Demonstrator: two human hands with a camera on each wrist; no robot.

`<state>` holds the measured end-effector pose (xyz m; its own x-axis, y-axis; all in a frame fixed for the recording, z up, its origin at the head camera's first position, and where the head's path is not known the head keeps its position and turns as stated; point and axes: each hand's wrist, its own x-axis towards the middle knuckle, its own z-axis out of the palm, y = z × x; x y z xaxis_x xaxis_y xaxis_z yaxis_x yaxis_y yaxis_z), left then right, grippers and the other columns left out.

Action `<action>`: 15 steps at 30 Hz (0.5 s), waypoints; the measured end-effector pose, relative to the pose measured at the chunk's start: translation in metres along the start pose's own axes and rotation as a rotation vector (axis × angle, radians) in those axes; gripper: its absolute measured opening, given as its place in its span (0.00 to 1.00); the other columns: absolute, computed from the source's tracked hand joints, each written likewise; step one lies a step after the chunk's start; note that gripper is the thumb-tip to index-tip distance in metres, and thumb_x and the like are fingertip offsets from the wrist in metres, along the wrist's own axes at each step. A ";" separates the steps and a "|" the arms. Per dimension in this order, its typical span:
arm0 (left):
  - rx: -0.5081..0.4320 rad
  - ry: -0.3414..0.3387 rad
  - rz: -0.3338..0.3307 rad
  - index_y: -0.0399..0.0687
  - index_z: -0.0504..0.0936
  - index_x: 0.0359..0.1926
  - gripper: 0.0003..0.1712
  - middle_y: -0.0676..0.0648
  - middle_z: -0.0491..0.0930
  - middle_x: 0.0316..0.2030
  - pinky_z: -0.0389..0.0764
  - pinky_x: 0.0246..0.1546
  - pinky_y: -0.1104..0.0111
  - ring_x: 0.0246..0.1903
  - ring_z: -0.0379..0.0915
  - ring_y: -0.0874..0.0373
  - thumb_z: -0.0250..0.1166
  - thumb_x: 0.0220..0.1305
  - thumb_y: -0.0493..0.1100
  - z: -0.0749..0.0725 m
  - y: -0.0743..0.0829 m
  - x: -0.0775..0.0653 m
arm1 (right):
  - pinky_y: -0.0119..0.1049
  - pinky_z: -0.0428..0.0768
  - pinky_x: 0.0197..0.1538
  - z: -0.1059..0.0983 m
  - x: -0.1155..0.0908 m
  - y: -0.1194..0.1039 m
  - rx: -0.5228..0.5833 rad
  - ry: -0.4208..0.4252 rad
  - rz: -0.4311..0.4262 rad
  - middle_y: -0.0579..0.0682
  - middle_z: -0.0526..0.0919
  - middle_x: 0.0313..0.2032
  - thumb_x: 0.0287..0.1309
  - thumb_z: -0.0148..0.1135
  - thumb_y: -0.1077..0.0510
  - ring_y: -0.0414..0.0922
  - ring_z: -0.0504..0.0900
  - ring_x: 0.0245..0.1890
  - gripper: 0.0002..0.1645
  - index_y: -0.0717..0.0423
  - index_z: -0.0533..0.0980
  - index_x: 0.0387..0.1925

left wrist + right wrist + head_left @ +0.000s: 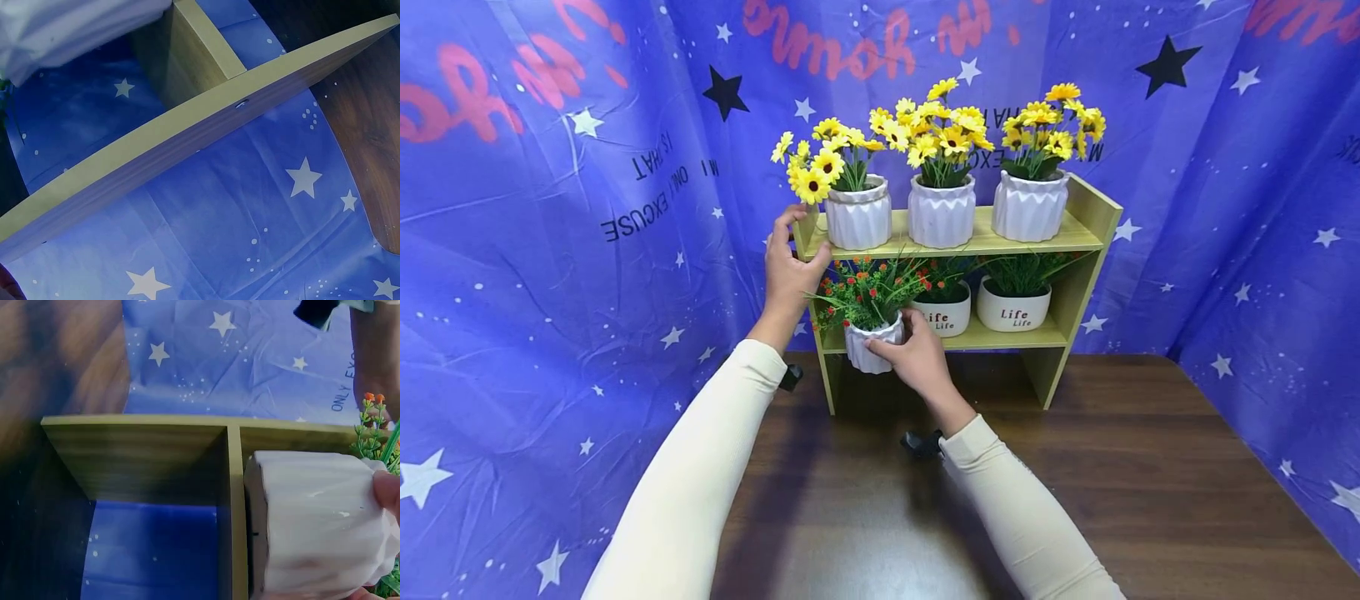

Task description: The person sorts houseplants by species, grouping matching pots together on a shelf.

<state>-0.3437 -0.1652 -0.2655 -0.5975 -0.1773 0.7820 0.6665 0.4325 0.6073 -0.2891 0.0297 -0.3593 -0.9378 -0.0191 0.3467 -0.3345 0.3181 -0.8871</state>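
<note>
My right hand (917,354) grips a white ribbed flowerpot (872,343) of green sprigs with small red-orange flowers, thumb across its front. The pot is at the left end of the lower tier, overlapping the shelf's front edge in the head view. In the right wrist view the pot (325,519) lies close beside the lower board. My left hand (788,279) holds the upper left side of the wooden shelf (1086,283), thumb at the front and fingers along the side panel. Only a bit of that hand (9,284) shows in the left wrist view.
On the top tier stand three white pots (942,212) of yellow daisies. Two white "Life" planters (1015,310) sit on the lower tier, the nearer one partly behind the held plant. A brown wooden table (1112,467) carries the shelf; a blue starry curtain (647,275) hangs around it.
</note>
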 end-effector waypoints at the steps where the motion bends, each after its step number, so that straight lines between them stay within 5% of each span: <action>1: 0.000 -0.004 -0.005 0.41 0.72 0.56 0.27 0.51 0.73 0.63 0.65 0.58 0.50 0.56 0.66 0.50 0.69 0.54 0.39 0.000 0.001 0.001 | 0.44 0.79 0.45 0.000 0.003 -0.001 -0.008 -0.004 0.005 0.55 0.80 0.51 0.45 0.79 0.48 0.50 0.79 0.46 0.44 0.61 0.70 0.61; 7: 0.008 -0.010 -0.040 0.43 0.72 0.56 0.27 0.52 0.73 0.64 0.66 0.58 0.56 0.56 0.66 0.51 0.68 0.55 0.39 0.000 0.002 0.000 | 0.44 0.78 0.46 0.005 0.019 -0.004 -0.060 -0.057 0.025 0.55 0.80 0.49 0.46 0.78 0.48 0.50 0.79 0.46 0.43 0.61 0.70 0.60; 15: -0.007 0.000 -0.009 0.42 0.72 0.56 0.27 0.49 0.73 0.63 0.65 0.60 0.53 0.57 0.65 0.51 0.68 0.55 0.37 0.001 0.001 0.001 | 0.45 0.77 0.47 0.011 0.036 -0.011 -0.109 -0.080 -0.001 0.55 0.81 0.47 0.45 0.78 0.51 0.51 0.79 0.44 0.40 0.62 0.71 0.57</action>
<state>-0.3438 -0.1636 -0.2640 -0.6035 -0.1807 0.7766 0.6643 0.4248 0.6150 -0.3202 0.0148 -0.3401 -0.9435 -0.0938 0.3178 -0.3270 0.4191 -0.8470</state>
